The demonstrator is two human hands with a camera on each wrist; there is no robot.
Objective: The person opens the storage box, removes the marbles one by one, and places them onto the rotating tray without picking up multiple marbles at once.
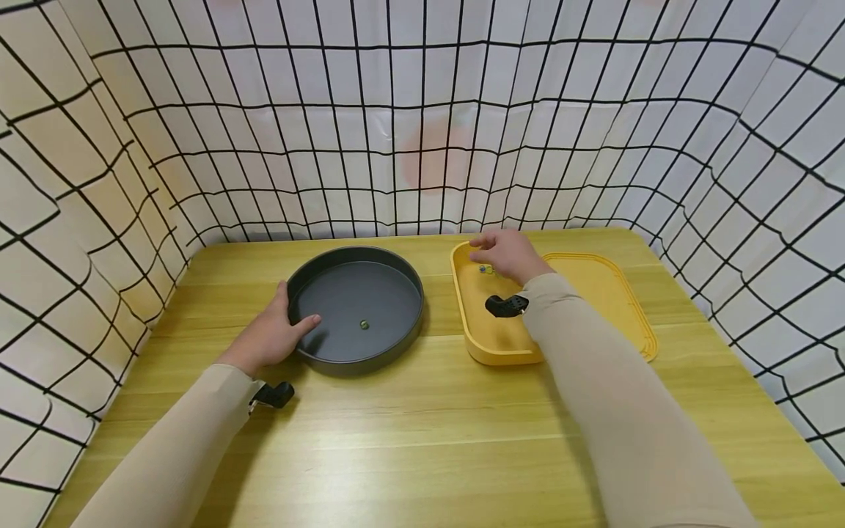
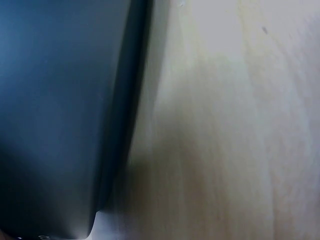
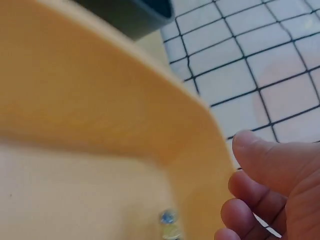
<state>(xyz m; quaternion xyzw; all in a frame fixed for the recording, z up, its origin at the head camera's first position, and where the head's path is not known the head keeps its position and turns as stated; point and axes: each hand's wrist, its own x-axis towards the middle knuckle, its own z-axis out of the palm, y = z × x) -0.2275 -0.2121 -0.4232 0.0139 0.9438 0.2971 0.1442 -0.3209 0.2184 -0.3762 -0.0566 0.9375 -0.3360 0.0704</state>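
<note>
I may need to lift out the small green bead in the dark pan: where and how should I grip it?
Probably pinch the small green bead by opposite sides, coming down from above on the right: it looks roundish and lies on the flat floor of the dark pan, apart from the pan's wall, and the left hand holds the left rim.

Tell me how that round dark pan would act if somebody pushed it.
The pan would probably slide rather than tip, since it is wide, low and flat on the table. It seems stiff, its shape undented where the left hand grips it. The little ball inside might roll about, as it looks round and rests on a smooth-looking surface.
</note>
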